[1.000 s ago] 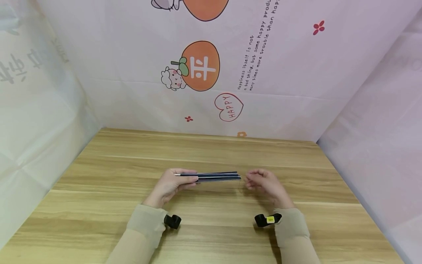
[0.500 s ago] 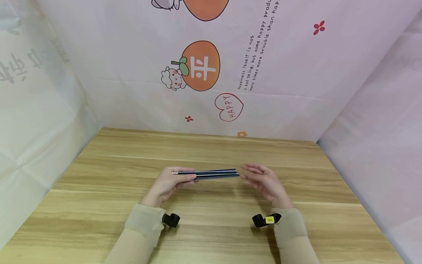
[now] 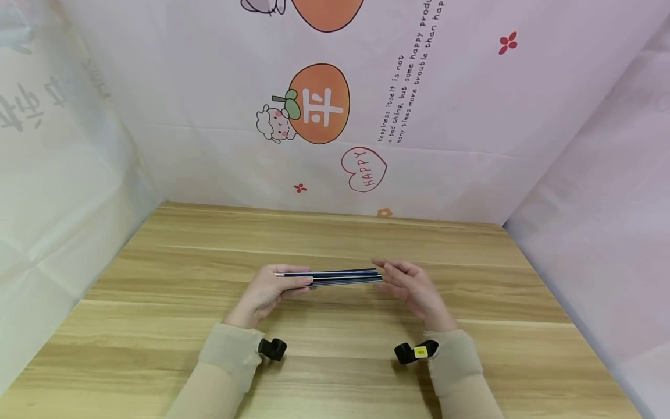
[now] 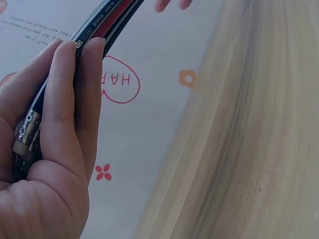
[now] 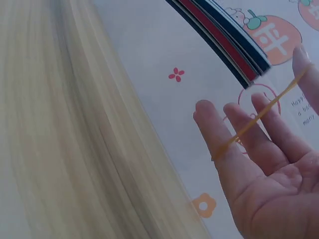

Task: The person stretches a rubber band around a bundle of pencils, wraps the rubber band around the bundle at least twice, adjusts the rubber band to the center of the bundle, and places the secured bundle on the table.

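Gripping the pencils point(image 3: 345, 273) in my left hand point(image 3: 268, 292), I hold them sideways above the wooden surface point(image 3: 335, 372). My right hand point(image 3: 410, 286) is spread out just beside their other ends, with a yellow rubber band point(image 5: 259, 116) stretched across it.

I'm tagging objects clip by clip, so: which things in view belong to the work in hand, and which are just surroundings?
Work in hand, it seems:
bundle of pencils, gripped by the left hand
yellow-orange rubber band, stretched across the right hand

Just surroundings:
wood-grain tabletop
printed backdrop
left wrist camera
right wrist camera
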`<act>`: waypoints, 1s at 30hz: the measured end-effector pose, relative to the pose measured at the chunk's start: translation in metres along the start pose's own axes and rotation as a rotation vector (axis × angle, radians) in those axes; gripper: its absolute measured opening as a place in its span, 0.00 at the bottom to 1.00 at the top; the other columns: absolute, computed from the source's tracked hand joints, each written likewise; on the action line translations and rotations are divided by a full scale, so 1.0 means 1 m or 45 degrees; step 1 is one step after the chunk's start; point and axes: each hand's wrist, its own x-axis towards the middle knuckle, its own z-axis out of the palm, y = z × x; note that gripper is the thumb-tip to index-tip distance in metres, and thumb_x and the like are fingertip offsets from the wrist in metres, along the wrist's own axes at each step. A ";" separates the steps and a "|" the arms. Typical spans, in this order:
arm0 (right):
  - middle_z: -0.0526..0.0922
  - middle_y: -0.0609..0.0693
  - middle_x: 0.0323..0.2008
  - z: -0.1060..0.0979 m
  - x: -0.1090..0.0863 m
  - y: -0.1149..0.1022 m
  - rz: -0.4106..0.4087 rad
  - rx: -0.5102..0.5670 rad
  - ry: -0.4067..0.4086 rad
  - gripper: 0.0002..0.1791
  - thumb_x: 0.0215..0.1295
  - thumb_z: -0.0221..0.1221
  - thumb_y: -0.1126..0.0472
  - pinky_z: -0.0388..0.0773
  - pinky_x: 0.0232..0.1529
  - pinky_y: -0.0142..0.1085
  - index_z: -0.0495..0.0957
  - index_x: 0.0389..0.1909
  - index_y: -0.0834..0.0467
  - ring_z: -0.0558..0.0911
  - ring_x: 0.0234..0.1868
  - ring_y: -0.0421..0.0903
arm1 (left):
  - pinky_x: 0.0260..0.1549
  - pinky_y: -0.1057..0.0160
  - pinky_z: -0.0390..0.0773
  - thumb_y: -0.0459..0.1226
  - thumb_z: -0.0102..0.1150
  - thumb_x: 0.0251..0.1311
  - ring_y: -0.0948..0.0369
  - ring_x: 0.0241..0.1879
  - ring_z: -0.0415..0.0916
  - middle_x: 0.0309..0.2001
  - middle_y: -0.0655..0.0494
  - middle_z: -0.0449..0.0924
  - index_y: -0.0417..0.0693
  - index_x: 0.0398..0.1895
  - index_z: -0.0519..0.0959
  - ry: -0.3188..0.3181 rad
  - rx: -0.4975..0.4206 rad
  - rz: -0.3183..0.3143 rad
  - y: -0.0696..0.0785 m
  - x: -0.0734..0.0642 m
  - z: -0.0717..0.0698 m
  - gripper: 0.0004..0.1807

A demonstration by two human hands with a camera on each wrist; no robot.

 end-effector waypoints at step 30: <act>0.79 0.53 0.60 0.036 0.004 0.008 -0.051 -0.056 -0.133 0.24 0.62 0.64 0.70 0.77 0.59 0.62 0.71 0.59 0.69 0.82 0.55 0.46 | 0.44 0.66 0.87 0.23 0.65 0.57 0.55 0.39 0.87 0.46 0.38 0.84 0.21 0.57 0.73 -0.024 0.031 0.009 -0.003 0.001 0.010 0.24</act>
